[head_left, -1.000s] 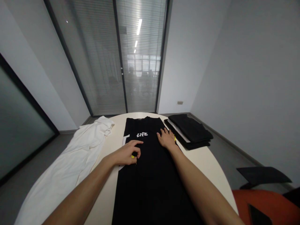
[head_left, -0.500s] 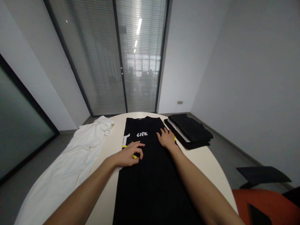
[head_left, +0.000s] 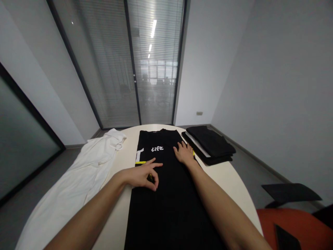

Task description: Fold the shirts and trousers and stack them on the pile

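Black fabric garment with white lettering (head_left: 169,211): handle as soft, light and limp; grasp at side edges, with left hand (head_left: 142,174) narrow, grip impossible to confirm, and right hand (head_left: 185,154) spread wide.

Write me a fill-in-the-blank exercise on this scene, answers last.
The left hand and right hand are over a top whose main colour is ____. The folded pile is nearer the ____ hand. The rumpled garment on the table is ____ in colour.

Missing words: black; right; white.
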### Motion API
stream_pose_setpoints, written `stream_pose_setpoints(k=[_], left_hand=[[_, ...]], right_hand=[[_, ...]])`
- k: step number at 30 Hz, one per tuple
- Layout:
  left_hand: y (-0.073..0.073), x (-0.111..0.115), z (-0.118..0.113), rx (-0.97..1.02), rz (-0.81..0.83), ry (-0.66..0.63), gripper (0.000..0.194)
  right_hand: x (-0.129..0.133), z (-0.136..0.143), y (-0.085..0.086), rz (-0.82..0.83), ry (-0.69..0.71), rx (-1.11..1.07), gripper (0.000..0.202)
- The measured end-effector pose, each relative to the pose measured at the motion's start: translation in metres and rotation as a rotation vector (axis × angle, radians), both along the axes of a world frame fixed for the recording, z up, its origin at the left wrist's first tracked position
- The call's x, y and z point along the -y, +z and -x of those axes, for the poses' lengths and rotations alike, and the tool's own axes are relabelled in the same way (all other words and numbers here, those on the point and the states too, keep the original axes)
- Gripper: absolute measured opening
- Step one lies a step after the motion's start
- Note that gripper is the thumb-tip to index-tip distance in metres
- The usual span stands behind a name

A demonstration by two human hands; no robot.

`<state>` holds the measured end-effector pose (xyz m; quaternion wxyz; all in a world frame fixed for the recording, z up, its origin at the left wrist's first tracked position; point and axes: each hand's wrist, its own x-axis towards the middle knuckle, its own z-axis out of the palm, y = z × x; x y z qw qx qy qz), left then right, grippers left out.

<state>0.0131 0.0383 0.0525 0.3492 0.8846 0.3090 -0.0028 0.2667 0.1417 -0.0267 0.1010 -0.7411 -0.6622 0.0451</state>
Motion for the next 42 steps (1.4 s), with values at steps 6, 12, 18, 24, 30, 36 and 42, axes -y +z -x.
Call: stream_pose_setpoints(k=[6,12,18,24,30,36,42], left_hand=[[-0.009,-0.003,-0.001,0.018,0.039,0.05,0.014],[-0.028,-0.004,-0.005,0.055,-0.113,0.113,0.04],[-0.052,-0.005,-0.013,0.018,-0.478,0.327,0.064],[-0.067,-0.006,-0.015,-0.087,-0.51,0.316,0.072],[-0.067,-0.007,-0.013,-0.066,-0.511,0.316,0.074],[-0.068,-0.01,-0.013,-0.032,-0.485,0.343,0.078],[-0.075,-0.011,-0.015,-0.034,-0.553,0.481,0.082]], right_hand=[[0.0,0.001,0.0,0.006,-0.001,0.003,0.066],[0.002,0.0,0.003,-0.007,-0.003,0.001,0.064],[0.006,0.001,0.01,-0.066,-0.046,-0.02,0.061],[0.01,0.003,0.024,-0.117,-0.115,0.056,0.055],[0.007,-0.001,0.05,-0.074,-0.153,0.136,0.041],[-0.015,-0.012,0.06,0.061,-0.153,0.068,0.038],[-0.035,-0.022,0.058,0.158,-0.13,-0.014,0.04]])
